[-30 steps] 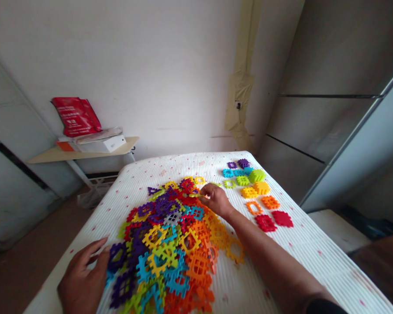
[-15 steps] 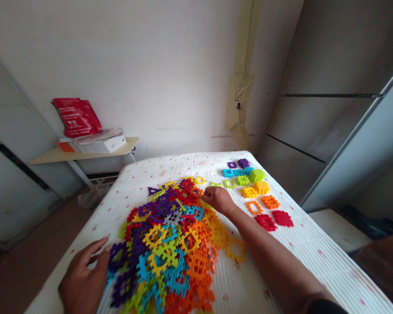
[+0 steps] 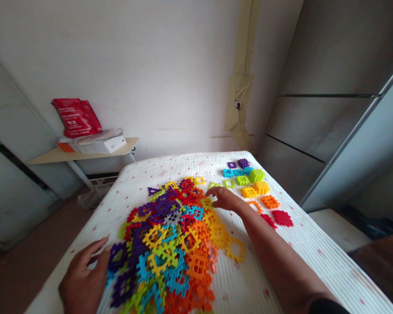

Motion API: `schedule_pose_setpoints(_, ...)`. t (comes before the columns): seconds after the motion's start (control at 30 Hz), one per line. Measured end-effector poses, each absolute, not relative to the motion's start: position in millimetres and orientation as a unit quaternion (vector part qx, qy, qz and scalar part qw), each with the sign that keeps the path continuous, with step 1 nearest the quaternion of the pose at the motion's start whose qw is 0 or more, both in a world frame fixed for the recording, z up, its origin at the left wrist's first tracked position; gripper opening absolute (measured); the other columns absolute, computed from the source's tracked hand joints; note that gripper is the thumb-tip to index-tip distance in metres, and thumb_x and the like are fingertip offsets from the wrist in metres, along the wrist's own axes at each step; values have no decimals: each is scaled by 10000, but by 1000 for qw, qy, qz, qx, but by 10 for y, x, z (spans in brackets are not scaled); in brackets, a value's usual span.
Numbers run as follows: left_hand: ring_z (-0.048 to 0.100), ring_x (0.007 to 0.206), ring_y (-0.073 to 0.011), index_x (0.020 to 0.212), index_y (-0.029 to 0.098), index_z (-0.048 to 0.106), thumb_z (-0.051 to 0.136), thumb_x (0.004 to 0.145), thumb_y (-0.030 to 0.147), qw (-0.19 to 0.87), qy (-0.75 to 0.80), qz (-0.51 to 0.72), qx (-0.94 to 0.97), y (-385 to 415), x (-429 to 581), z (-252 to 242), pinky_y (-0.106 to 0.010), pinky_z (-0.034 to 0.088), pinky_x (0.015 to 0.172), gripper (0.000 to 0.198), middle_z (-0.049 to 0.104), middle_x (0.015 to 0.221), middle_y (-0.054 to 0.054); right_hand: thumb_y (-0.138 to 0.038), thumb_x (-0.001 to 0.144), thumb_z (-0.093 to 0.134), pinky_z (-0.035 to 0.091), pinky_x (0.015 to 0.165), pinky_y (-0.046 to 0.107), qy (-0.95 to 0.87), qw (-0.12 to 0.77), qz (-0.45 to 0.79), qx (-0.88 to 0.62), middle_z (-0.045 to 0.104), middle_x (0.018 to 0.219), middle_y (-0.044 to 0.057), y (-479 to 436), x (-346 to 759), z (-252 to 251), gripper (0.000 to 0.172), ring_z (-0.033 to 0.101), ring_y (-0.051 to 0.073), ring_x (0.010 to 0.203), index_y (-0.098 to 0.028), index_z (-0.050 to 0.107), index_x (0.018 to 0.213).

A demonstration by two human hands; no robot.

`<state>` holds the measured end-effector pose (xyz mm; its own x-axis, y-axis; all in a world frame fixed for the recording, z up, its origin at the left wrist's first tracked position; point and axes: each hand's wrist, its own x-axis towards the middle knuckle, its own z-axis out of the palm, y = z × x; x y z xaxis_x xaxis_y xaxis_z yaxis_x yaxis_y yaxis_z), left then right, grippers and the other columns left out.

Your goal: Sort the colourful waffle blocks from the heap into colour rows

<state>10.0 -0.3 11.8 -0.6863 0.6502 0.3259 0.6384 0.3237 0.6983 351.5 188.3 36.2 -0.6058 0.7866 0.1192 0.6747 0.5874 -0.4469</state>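
Observation:
A heap of flat plastic interlocking tiles (image 3: 170,235) in purple, red, yellow, orange, blue and green covers the middle of a white ribbed mattress (image 3: 314,257). My left hand (image 3: 83,279) lies open at the heap's near left edge, fingertips touching a purple tile (image 3: 117,256). My right hand (image 3: 227,199) reaches across the heap's far right side with fingers stretched out, just over a light green tile (image 3: 207,203). Nothing shows in its grasp. Beyond it, small sorted groups of tiles (image 3: 255,183) lie by colour.
A wooden shelf (image 3: 85,152) at the left wall holds a red bag (image 3: 76,116) and white boxes. Grey cabinet panels (image 3: 330,109) rise on the right. The floor (image 3: 26,266) drops away left of the mattress.
My right hand has moved right and a little away from the pile's top, its fingers opening from a pinch. The left hand has stayed put.

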Motion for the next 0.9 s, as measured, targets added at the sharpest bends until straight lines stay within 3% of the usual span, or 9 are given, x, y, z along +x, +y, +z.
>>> schedule_pose_setpoints(0.57, 609, 883, -200, 975, 225, 618, 477, 718, 451, 1, 822, 399, 406, -5, 52, 101, -293, 458, 811, 370, 623, 1054, -21, -78, 594, 662, 445, 827, 293, -888, 103, 194, -403, 634, 1070, 45, 1946, 3512, 219, 505, 587, 188, 933, -203, 626, 1082)
schedule_pose_setpoints(0.9, 602, 895, -212, 1007, 240, 594, 470, 741, 465, 9, 822, 394, 411, -17, 56, 101, -313, 441, 838, 369, 594, 1096, -16, -115, 606, 681, 456, 753, 267, -877, 125, 198, -420, 655, 1020, 51, 1939, 3536, 281, 505, 605, 174, 862, -200, 617, 1101)
